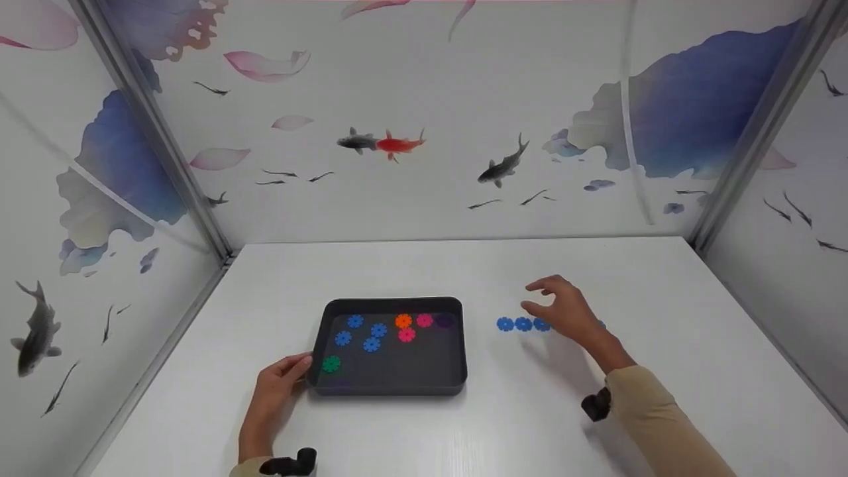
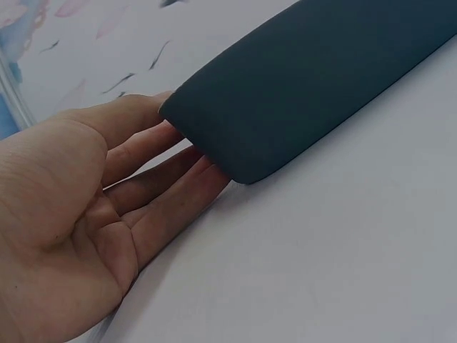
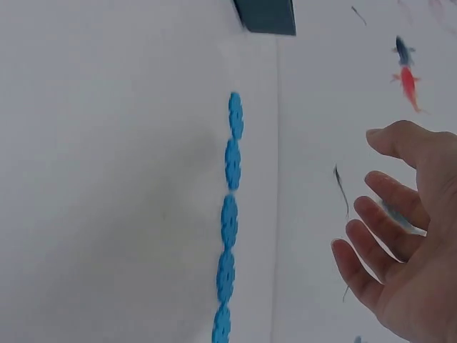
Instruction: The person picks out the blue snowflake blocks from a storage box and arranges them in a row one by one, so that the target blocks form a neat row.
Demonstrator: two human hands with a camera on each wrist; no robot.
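A dark rectangular tray (image 1: 424,391) stands left of the middle of the table, holding several small notched plastic discs. My left hand (image 1: 281,381) holds the tray by its left side, thumb and fingers at the near corner; the left wrist view shows the fingers (image 2: 178,196) against its outer wall. Over the table to the right, my right hand (image 1: 563,308) hovers with thumb and fingers apart and nothing between them. Below it a row of blue discs (image 1: 505,324) lies joined edge to edge, partly hidden by the hand in the head view. The right wrist view shows the blue row (image 3: 229,221) lengthwise.
In the tray lie several blue discs (image 1: 378,330), a green disc (image 1: 331,364), an orange disc (image 1: 403,320), two pink discs (image 1: 424,320) and a dark purple disc (image 1: 444,320). Printed panels with fish and petals enclose the white table (image 1: 371,437) at the back and sides.
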